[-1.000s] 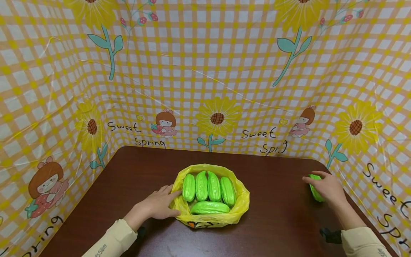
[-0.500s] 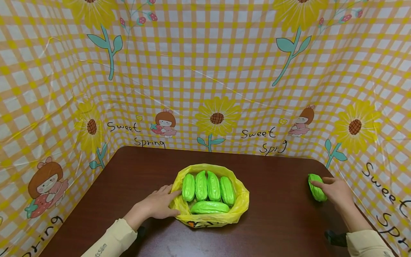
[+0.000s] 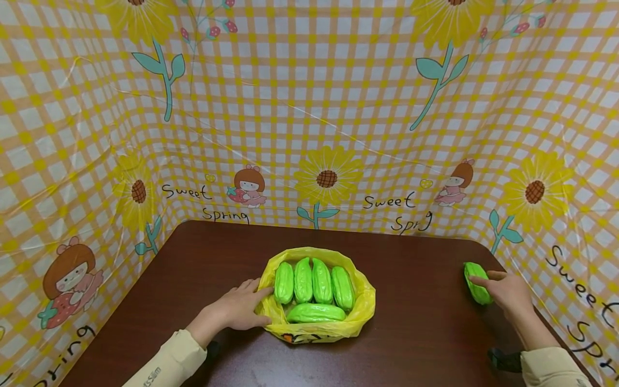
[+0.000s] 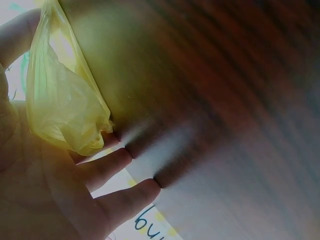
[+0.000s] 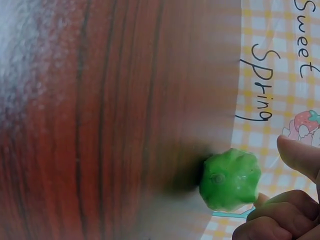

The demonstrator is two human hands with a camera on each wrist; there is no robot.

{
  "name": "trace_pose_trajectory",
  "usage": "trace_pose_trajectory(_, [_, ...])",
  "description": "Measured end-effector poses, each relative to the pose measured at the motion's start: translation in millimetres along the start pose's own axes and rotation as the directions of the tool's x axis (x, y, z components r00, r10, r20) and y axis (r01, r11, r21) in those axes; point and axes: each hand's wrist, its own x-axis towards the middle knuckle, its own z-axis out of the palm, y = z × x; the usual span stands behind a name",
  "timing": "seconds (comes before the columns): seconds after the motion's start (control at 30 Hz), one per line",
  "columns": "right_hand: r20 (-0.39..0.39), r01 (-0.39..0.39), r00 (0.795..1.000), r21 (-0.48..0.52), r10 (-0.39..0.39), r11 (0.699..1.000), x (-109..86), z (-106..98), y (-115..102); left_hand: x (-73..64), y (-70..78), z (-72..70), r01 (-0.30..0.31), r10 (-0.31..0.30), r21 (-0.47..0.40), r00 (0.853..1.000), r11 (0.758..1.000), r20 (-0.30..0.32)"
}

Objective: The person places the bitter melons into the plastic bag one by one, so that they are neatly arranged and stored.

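Observation:
In the head view a yellow plastic bag [image 3: 365, 301], its rim folded open, holds several glossy green ribbed vegetables [image 3: 303, 280] shaped like bitter melons. Beside its left edge, my left hand [image 3: 242, 307] rests with spread fingers. The left wrist view shows the bag's yellow plastic [image 4: 70, 110] lying between thumb and straight fingers. Another green ribbed vegetable [image 3: 479, 294] lies near the table's right edge, and my right hand [image 3: 511, 294] is at its right side. Seen from the right wrist, one finger meets the vegetable [image 5: 230, 180], while the thumb [image 5: 300, 155] stays apart above it.
The brown wooden table [image 3: 416, 322] has rounded far corners. A checked, flowered plastic sheet [image 3: 290, 123] hangs as walls at the back and both sides. Its right side runs close to my right arm and the single vegetable.
My right hand has drawn back from over the vegetable toward the right, uncovering more of it. The vegetable has hardly shifted. My left hand and the bag have kept still.

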Motion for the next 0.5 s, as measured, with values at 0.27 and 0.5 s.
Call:
trace_pose_trajectory(0.27, [0.006, -0.025, 1.0, -0.017, 0.025, 1.0, 1.4, 0.2, 4.9, 0.5, 0.0, -0.6, 0.007, -0.007, -0.008, 1.0, 1.0, 0.006])
trace_pose_trajectory(0.5, [-0.004, -0.038, 0.999, -0.005, 0.038, 0.999, 1.8, 1.5, 8.5, 0.2, 0.1, -0.1, 0.011, -0.011, -0.012, 1.0, 1.0, 0.005])
